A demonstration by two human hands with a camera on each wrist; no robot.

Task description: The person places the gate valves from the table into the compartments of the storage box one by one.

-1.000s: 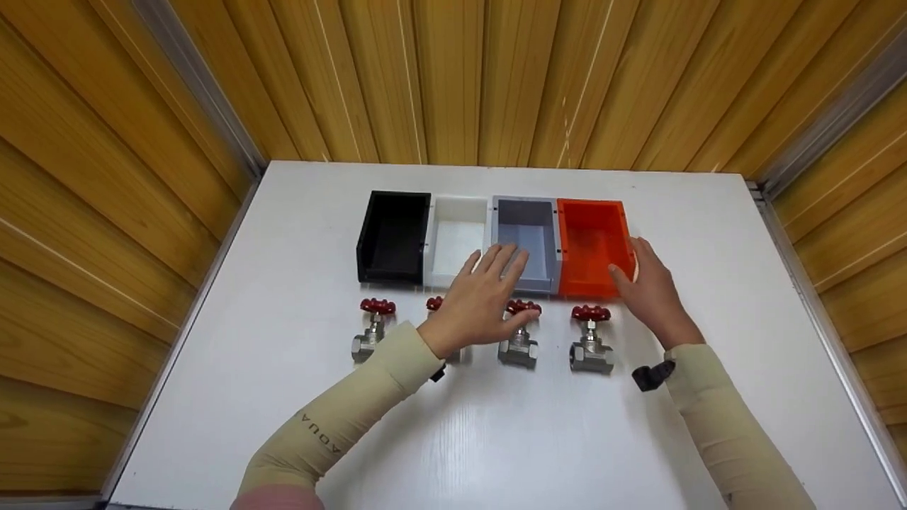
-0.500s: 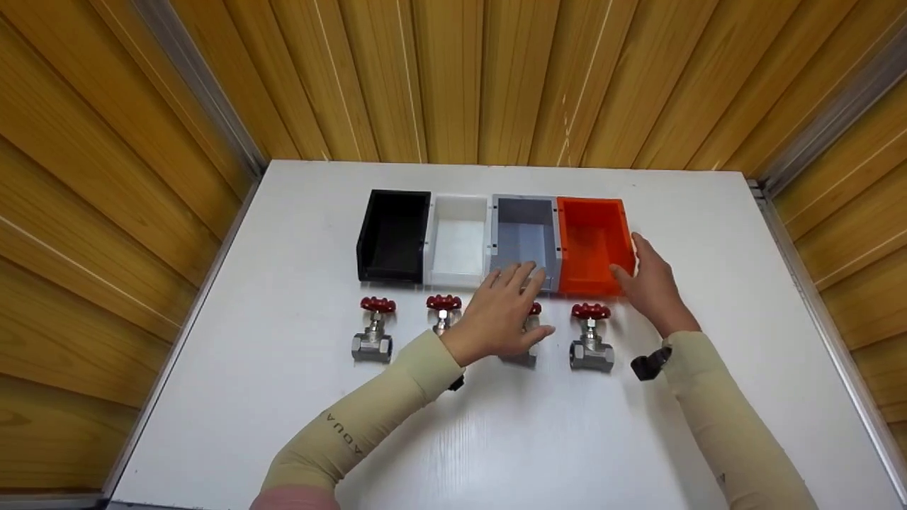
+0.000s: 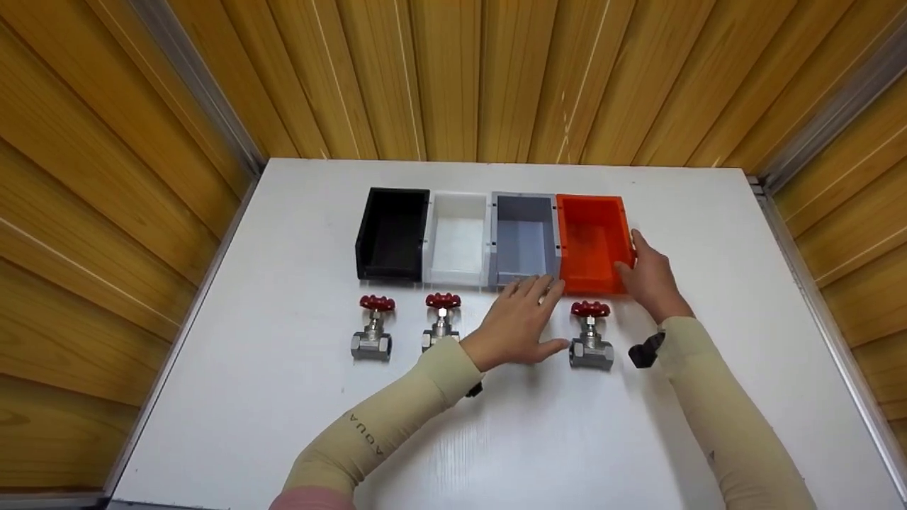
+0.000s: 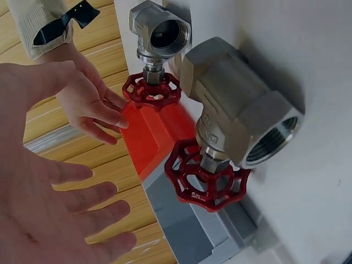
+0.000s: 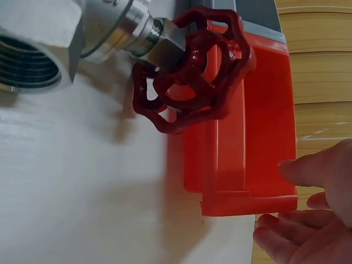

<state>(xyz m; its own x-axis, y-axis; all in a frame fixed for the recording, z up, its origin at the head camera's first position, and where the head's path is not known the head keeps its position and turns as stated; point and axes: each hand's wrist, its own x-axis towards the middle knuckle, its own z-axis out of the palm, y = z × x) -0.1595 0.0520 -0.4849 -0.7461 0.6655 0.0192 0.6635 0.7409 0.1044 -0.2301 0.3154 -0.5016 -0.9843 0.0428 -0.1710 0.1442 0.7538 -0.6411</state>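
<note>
The left hand (image 3: 514,326) is positioned palm down above the third valve (image 4: 234,113), fingers extended, thumb spread to the side. In the head view it covers that valve, its fingertips reaching the front edge of the gray bin (image 3: 523,237); in the left wrist view, the valve sits on the desk (image 3: 234,397), apart from the hand.

The right hand (image 3: 652,283) is located at the right side of the orange bin (image 3: 595,244). Its thumb overlaps the bin's inner side and its fingers lie along the outside; whether they clamp the wall cannot be determined. The two hands are well apart.

The orange bin and the gray bin adjoin the white bin (image 3: 457,244) and the black bin (image 3: 391,234) in one row, running black, white, gray, orange from left to right.

The valves form a parallel row in front of the bins, one per bin, each red wheel (image 3: 377,303) directed toward its bin. The first valve (image 3: 373,333), second valve (image 3: 441,326) and fourth valve (image 3: 591,336) are visible in the head view. Wood-look panels (image 3: 450,85) stand behind the desk.
</note>
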